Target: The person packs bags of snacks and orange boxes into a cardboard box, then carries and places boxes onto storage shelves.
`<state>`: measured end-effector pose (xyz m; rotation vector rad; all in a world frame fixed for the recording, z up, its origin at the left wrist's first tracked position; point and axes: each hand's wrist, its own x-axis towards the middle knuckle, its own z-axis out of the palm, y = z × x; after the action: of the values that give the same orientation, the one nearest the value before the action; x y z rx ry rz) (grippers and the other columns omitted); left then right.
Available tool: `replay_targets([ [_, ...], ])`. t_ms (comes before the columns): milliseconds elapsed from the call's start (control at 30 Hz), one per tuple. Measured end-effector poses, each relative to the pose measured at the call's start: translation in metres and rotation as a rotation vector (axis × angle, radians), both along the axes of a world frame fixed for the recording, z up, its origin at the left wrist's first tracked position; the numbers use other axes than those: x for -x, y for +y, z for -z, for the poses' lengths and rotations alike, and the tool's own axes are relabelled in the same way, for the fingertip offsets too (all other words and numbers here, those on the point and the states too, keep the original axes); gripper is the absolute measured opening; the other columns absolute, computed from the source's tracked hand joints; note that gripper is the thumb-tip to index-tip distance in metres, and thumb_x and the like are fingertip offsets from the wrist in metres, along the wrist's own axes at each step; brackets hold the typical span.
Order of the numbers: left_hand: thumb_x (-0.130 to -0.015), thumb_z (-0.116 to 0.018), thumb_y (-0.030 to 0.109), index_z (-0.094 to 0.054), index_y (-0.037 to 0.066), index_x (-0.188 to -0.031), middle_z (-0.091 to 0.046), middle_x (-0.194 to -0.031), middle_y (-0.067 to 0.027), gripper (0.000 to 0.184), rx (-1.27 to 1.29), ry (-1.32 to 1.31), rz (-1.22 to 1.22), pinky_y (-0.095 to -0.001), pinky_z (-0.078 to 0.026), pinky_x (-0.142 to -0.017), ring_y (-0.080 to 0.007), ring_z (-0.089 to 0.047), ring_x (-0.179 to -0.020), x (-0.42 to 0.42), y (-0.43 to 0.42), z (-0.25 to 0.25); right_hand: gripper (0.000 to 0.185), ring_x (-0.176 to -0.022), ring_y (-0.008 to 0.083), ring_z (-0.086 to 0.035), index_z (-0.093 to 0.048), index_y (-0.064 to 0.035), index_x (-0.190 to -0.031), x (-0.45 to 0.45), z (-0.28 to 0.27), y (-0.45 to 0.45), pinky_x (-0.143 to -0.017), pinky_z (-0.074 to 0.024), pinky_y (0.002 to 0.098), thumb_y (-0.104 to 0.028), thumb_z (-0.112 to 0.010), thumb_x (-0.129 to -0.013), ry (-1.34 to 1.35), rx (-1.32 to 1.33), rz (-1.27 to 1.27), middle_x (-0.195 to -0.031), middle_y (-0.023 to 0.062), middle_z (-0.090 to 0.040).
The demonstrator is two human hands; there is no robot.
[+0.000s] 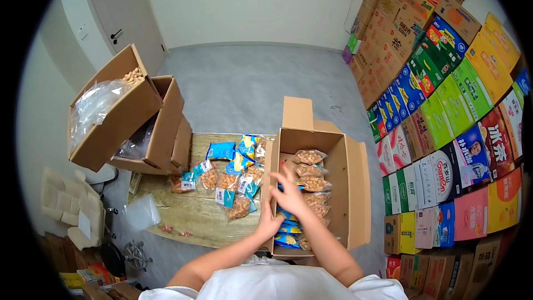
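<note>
An open cardboard box (340, 189) stands in front of me. Inside it, clear bags of peanut-like snacks (312, 184) form a column, with blue snack packets (287, 228) along the near left. My left hand (268, 224) rests against the box's left wall, fingers stretched along it and thumb apart. Over the left part of the box is my right hand (290, 195), fingers spread, with nothing visible in it. Left of the box, more bagged snacks (240, 208) with teal labels and blue-yellow packets (221, 150) lie on the table (183, 216).
At the left, a tilted open carton (114, 128) holding nuts and clear plastic rests on another carton (175, 105). A plastic bag (142, 211) lies at the table's left edge, near a cream chair (78, 205). Stacked product cartons (422, 116) line the right side.
</note>
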<state>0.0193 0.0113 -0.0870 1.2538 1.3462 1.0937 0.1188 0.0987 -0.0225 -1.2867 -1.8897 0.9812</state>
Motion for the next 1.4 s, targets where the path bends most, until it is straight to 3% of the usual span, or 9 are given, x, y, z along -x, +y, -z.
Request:
replay_targets([
  [300, -0.079, -0.069, 0.016, -0.038, 0.001, -0.138, -0.034, -0.141, -0.0195, 0.068, -0.041, -0.092, 0.2, -0.0413, -0.03, -0.109, -0.0333, -0.036, -0.131, 0.029, -0.014, 0.016, 0.05, -0.094, 0.0413, -0.061, -0.057, -0.0034, -0.122, 0.038, -0.001, -0.028, -0.078, -0.0521, 0.0452, -0.004, -0.058, -0.073, -0.438, 0.148, 0.152, -0.119, 0.0281, -0.054],
  [400, -0.084, -0.062, 0.009, -0.063, -0.001, -0.106, -0.063, -0.1, -0.0079, 0.024, 0.199, -0.084, 0.191, -0.0274, -0.051, -0.069, -0.014, -0.061, -0.092, 0.071, 0.0, 0.015, 0.05, -0.092, 0.041, -0.062, -0.057, -0.0031, -0.123, 0.04, -0.008, -0.028, -0.077, -0.0524, 0.046, -0.003, -0.058, -0.073, -0.478, 0.175, 0.147, -0.12, 0.0269, -0.054],
  [467, -0.085, -0.061, 0.012, -0.064, 0.002, -0.09, -0.065, -0.081, -0.0065, 0.012, 0.12, 0.043, 0.021, -0.0282, -0.048, -0.063, -0.0124, -0.059, -0.072, 0.099, 0.023, 0.045, 0.051, -0.093, 0.0405, -0.062, -0.057, -0.0036, -0.123, 0.044, -0.008, -0.026, -0.078, -0.0523, 0.0461, -0.002, -0.057, -0.072, -0.486, 0.195, 0.156, -0.121, 0.0256, -0.054],
  [533, -0.08, -0.066, 0.019, -0.062, 0.002, -0.097, -0.062, -0.081, -0.0139, 0.024, 0.059, 0.415, -0.03, -0.0363, -0.048, -0.07, -0.0277, -0.061, -0.077, 0.125, 0.058, 0.04, 0.052, -0.092, 0.04, -0.062, -0.057, -0.0047, -0.123, 0.044, -0.003, -0.029, -0.078, -0.0523, 0.046, 0.0, -0.056, -0.071, -0.483, 0.193, 0.196, -0.123, 0.0221, -0.054],
  [600, -0.073, -0.07, 0.026, -0.054, 0.001, -0.114, -0.053, -0.11, -0.0244, 0.051, 0.002, 0.754, 0.034, -0.0451, -0.044, -0.087, -0.04, -0.052, -0.103, 0.149, 0.095, 0.061, 0.052, -0.092, 0.0398, -0.062, -0.057, -0.0052, -0.123, 0.045, -0.007, -0.029, -0.079, -0.0522, 0.046, 0.0, -0.056, -0.071, -0.488, 0.206, 0.211, -0.124, 0.0208, -0.054],
  [867, -0.068, -0.077, 0.035, -0.044, 0.013, -0.136, -0.034, -0.145, -0.0184, 0.079, 0.075, 1.125, 0.186, -0.0586, -0.026, -0.106, -0.0386, -0.026, -0.136, 0.161, 0.195, 0.068, 0.052, -0.09, 0.0389, -0.063, -0.058, -0.0071, -0.122, 0.046, -0.005, -0.03, -0.078, -0.0523, 0.0464, -0.001, -0.056, -0.07, -0.48, 0.251, 0.244, -0.128, 0.0175, -0.052],
  [1000, -0.064, -0.073, 0.06, -0.039, 0.018, -0.142, -0.027, -0.152, -0.0139, 0.095, 0.141, 1.158, 0.291, -0.0668, -0.009, -0.108, -0.0367, -0.012, -0.143, 0.162, 0.214, 0.061, 0.05, -0.088, 0.0377, -0.064, -0.059, -0.0075, -0.122, 0.048, -0.004, -0.031, -0.074, -0.0534, 0.0465, -0.002, -0.055, -0.072, -0.493, 0.262, 0.248, -0.129, 0.0167, -0.051],
  [1300, -0.058, -0.079, 0.019, 0.0, 0.023, -0.152, -0.026, -0.152, -0.0147, 0.123, 0.411, 1.316, 0.511, -0.0647, -0.011, -0.11, -0.0352, -0.009, -0.144, 0.222, 0.261, 0.062, 0.051, -0.082, 0.038, -0.065, -0.06, -0.0075, -0.12, 0.047, 0.002, -0.03, -0.072, -0.0542, 0.045, -0.001, -0.055, -0.07, -0.452, 0.225, 0.237, -0.13, 0.017, -0.051],
  [1400, -0.06, -0.076, 0.017, -0.013, 0.019, -0.151, -0.036, -0.145, -0.0174, 0.111, 0.347, 1.42, 0.451, -0.0631, -0.012, -0.111, -0.036, -0.023, -0.14, 0.233, 0.25, 0.08, 0.049, -0.081, 0.0378, -0.065, -0.062, -0.0075, -0.118, 0.048, 0.002, -0.029, -0.071, -0.0543, 0.0448, -0.001, -0.055, -0.07, -0.451, 0.233, 0.251, -0.129, 0.0166, -0.052],
])
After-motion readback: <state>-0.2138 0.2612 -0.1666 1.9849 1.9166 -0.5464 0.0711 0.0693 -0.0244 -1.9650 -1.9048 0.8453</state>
